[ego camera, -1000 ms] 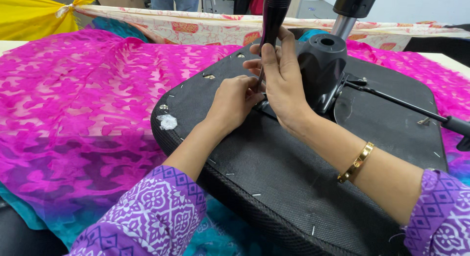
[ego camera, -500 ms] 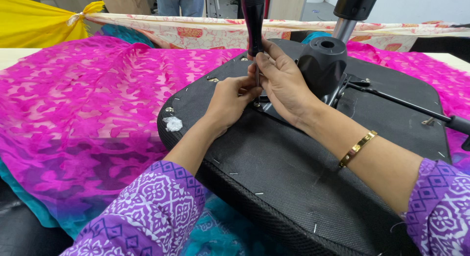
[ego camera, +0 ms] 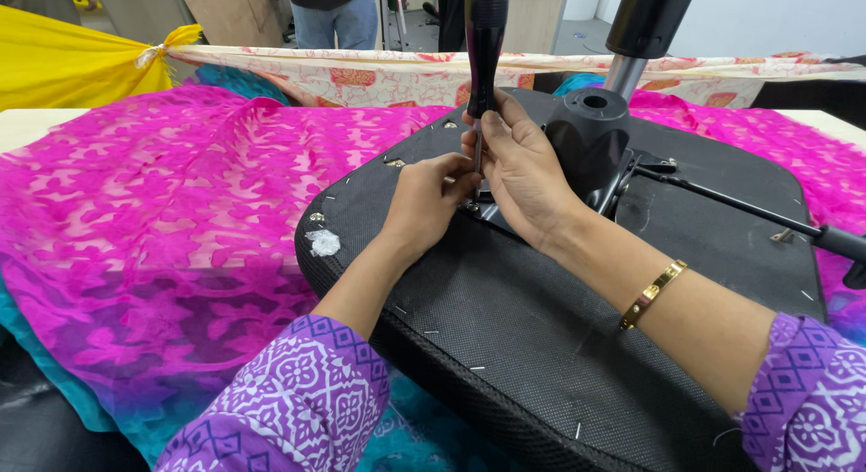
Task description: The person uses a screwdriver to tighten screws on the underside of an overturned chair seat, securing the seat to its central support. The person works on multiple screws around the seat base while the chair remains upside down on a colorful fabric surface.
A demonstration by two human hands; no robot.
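An upturned black office chair seat (ego camera: pixel 505 346) lies on a table, its mesh underside facing up. A black screwdriver (ego camera: pixel 484 39) stands upright over the metal bracket near the seat's centre. My right hand (ego camera: pixel 519 170) grips the screwdriver's shaft near its lower end. My left hand (ego camera: pixel 428 201) rests beside the tip, fingers pinched at the bracket. The tip itself is hidden between the two hands. Right of them rises the black base mechanism (ego camera: pixel 591 134) with its gas cylinder (ego camera: pixel 645 30).
A pink patterned cloth (ego camera: pixel 162 228) covers the table under the seat. A black lever (ego camera: pixel 749 215) sticks out to the right. Yellow fabric (ego camera: pixel 63 61) and a cream printed cloth (ego camera: pixel 361 75) lie at the back. A person in jeans (ego camera: pixel 334 16) stands beyond.
The view has shifted slightly. The screwdriver stands more upright and my hands sit lower on it, close to the bracket.
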